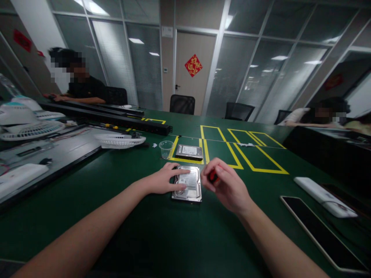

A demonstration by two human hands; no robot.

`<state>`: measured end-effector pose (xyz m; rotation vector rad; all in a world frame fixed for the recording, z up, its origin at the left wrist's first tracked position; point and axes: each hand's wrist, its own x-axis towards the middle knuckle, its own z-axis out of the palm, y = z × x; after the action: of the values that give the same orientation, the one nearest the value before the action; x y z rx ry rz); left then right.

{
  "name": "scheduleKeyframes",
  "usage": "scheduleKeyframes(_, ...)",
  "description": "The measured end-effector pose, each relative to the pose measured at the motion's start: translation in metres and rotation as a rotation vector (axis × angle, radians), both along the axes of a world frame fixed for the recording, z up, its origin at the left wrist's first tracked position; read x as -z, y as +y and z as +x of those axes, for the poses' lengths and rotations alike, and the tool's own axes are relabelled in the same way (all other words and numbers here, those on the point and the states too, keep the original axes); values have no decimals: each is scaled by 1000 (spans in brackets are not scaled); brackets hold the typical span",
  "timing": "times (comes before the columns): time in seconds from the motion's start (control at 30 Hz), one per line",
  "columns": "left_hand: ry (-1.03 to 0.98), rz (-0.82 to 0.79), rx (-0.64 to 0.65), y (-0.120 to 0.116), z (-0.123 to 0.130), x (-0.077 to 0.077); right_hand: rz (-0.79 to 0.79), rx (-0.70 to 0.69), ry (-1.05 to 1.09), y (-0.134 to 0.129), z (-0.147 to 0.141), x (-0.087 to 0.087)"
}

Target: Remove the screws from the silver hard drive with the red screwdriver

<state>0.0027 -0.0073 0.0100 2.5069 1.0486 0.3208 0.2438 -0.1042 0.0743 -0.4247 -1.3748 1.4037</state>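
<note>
A silver hard drive (189, 185) with a pale label lies on the green table in front of me. My left hand (164, 178) rests on its left side, thumb and fingers spread apart across the top face. Just right of the drive, my right hand (227, 183) is closed round a red and black screwdriver-like handle (213, 177); the rest of that tool is hidden by the fingers. A second hard drive (189, 151) lies behind, inside a yellow taped box. Left of it stands a clear plastic cup (166, 150), whose contents I cannot make out.
Fan parts, including a white grille (120, 140), and a large flat panel (66, 154) crowd the left. At right lie a phone (321, 231) and a white power-bank-like block (324, 196). Yellow tape (269, 170) marks the table. People sit at far left and far right.
</note>
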Motion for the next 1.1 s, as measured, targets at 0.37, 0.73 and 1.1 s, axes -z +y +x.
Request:
scheduleKeyframes(0.37,6,-26,-8,-1,0,-2,-12,-31,3,0,-1,-2)
scheduleKeyframes(0.73,-14,-16,0,-1,-1,0,-15,-5,-20,-1,-1,0)
scheduleKeyframes(1.1,9,-43,-12,-2,0,-4,-50,-8,9,0,-1,-3)
